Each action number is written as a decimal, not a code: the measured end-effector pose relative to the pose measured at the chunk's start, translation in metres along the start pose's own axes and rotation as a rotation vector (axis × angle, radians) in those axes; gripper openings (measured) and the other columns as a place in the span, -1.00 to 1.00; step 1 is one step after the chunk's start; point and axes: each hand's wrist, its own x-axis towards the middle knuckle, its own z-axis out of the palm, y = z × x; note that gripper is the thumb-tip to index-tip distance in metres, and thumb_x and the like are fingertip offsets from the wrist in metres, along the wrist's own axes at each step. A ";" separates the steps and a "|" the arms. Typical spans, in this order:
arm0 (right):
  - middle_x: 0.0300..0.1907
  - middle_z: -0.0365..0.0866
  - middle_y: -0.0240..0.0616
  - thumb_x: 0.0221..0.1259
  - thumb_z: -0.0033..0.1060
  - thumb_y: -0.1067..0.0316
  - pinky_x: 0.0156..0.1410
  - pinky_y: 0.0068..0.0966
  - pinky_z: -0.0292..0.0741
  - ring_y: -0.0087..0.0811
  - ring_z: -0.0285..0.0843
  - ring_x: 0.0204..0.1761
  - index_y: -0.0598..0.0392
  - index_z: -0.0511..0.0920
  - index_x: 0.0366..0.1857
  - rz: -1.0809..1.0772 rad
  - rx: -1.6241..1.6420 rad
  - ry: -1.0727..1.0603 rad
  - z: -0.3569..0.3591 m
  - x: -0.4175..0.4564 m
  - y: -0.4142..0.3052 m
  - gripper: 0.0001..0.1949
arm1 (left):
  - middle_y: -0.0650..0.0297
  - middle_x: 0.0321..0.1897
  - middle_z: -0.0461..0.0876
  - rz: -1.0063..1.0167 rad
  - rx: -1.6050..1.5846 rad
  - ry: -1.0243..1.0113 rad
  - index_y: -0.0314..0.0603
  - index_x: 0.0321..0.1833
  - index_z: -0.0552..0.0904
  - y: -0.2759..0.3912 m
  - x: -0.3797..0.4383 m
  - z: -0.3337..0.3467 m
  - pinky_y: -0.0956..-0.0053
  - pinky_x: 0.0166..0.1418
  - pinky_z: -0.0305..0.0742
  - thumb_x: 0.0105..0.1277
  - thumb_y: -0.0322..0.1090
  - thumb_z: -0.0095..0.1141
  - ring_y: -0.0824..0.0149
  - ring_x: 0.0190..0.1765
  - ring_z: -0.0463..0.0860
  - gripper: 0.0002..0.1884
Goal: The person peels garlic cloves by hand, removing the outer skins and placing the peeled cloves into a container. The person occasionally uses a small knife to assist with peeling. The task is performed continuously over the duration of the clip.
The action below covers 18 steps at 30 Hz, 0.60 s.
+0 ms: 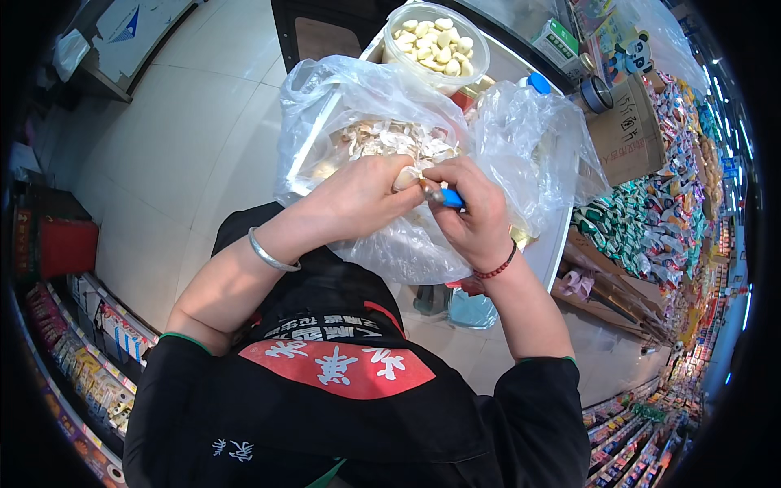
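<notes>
A garlic clove (407,178) is pinched between the thumb and fingers of my left hand (366,192). My right hand (473,210) grips a small tool with a blue handle (452,197), probably a paring knife; its tip is hidden by my fingers at the clove. Below both hands lies a clear plastic bag (317,91), spread open, with a heap of papery garlic skins (390,139) inside. Beyond it stands a clear plastic tub (479,55) full of peeled garlic cloves (433,44).
A second clear bag (512,134) lies to the right on the white table (561,235). Behind it are a blue cap (539,83), a lidded jar (595,94) and a cardboard piece (628,134) bearing writing. Wrapped goods (616,219) are piled at right; shelves (91,366) stand at lower left.
</notes>
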 end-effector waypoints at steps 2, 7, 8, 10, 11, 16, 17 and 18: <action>-0.26 0.64 -0.10 0.11 0.27 0.58 -0.21 -0.30 0.58 -0.05 0.67 -0.28 0.14 0.60 -0.13 0.049 -0.002 0.000 0.000 0.000 -0.001 -0.77 | -0.08 -0.39 0.68 -0.062 -0.180 -0.045 -0.42 -0.19 0.59 0.001 0.001 -0.003 0.17 -0.17 0.53 0.42 -0.15 0.06 -0.02 -0.28 0.71 -0.65; -0.27 0.68 -0.08 0.17 0.24 0.49 -0.17 -0.22 0.58 0.00 0.69 -0.25 0.09 0.60 -0.13 0.221 -0.129 -0.077 0.002 -0.006 -0.001 -0.81 | 0.37 -0.55 0.48 -0.133 -0.222 -0.099 -0.34 -0.21 0.59 0.005 0.001 -0.009 0.47 -0.36 0.33 0.48 -0.25 0.05 0.55 -0.41 0.38 -0.75; -0.26 0.68 -0.08 0.18 0.24 0.48 -0.16 -0.21 0.58 0.00 0.69 -0.24 0.09 0.60 -0.13 0.221 -0.147 -0.092 0.002 -0.006 -0.001 -0.81 | 0.38 -0.55 0.48 -0.126 -0.219 -0.097 -0.34 -0.21 0.59 0.005 0.001 -0.009 0.47 -0.37 0.32 0.48 -0.25 0.05 0.56 -0.43 0.38 -0.76; -0.26 0.70 -0.10 0.19 0.24 0.45 -0.15 -0.18 0.59 0.00 0.69 -0.23 0.07 0.60 -0.13 0.221 -0.184 -0.122 0.002 -0.005 -0.001 -0.82 | 0.40 -0.56 0.47 -0.108 -0.237 -0.077 -0.34 -0.21 0.59 0.003 0.000 -0.006 0.47 -0.38 0.31 0.47 -0.26 0.05 0.57 -0.43 0.37 -0.77; -0.25 0.70 -0.10 0.19 0.25 0.45 -0.15 -0.18 0.59 0.00 0.70 -0.23 0.07 0.60 -0.12 0.220 -0.191 -0.135 0.002 -0.005 -0.002 -0.81 | 0.40 -0.56 0.46 -0.098 -0.246 -0.067 -0.34 -0.22 0.59 0.003 0.000 -0.006 0.47 -0.39 0.31 0.47 -0.27 0.05 0.57 -0.44 0.37 -0.77; -0.22 0.71 -0.10 0.19 0.25 0.45 -0.14 -0.16 0.60 0.00 0.70 -0.21 0.07 0.61 -0.06 0.196 -0.176 -0.137 0.002 -0.005 -0.003 -0.77 | 0.45 -0.56 0.46 -0.121 -0.255 -0.091 -0.32 -0.18 0.61 0.004 0.000 -0.010 0.52 -0.41 0.28 0.48 -0.27 0.07 0.61 -0.44 0.36 -0.78; -0.22 0.71 -0.10 0.19 0.24 0.46 -0.14 -0.16 0.60 0.00 0.70 -0.21 0.07 0.61 -0.06 0.185 -0.186 -0.134 0.002 -0.005 -0.003 -0.77 | 0.46 -0.55 0.47 -0.115 -0.248 -0.090 -0.32 -0.17 0.61 0.005 0.000 -0.011 0.52 -0.41 0.27 0.48 -0.27 0.07 0.62 -0.44 0.36 -0.78; -0.22 0.71 -0.11 0.19 0.24 0.46 -0.14 -0.16 0.60 0.00 0.70 -0.21 0.07 0.61 -0.05 0.172 -0.194 -0.131 0.002 -0.004 -0.005 -0.76 | 0.47 -0.55 0.46 -0.122 -0.261 -0.091 -0.32 -0.17 0.62 0.004 0.000 -0.010 0.53 -0.41 0.27 0.48 -0.27 0.07 0.62 -0.44 0.36 -0.79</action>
